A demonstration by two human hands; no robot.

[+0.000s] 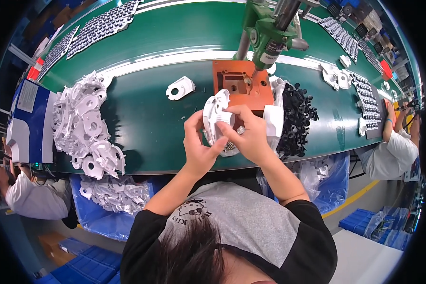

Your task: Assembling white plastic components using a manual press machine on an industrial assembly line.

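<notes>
Both my hands are raised in front of the orange press fixture (264, 97), at the near side of the bench. My left hand (199, 146) is closed round a white plastic housing (211, 118), which is tilted on its side. On its right side, my right hand (252, 135) pinches a white ribbed round piece (226, 118); whether it is joined to the housing I cannot tell. Below my fingers sits a container of small metal parts (229, 147), partly hidden. A single white flat housing with a round hole (180, 88) lies on the bench to the left.
A green press (266, 40) rises behind the fixture. White housings (87, 116) are heaped at left, black knob-like parts (296, 118) at right. A blue-white machine (31, 123) stands far left. Lined bins (94, 215) sit below the bench edge. Other people work at both sides.
</notes>
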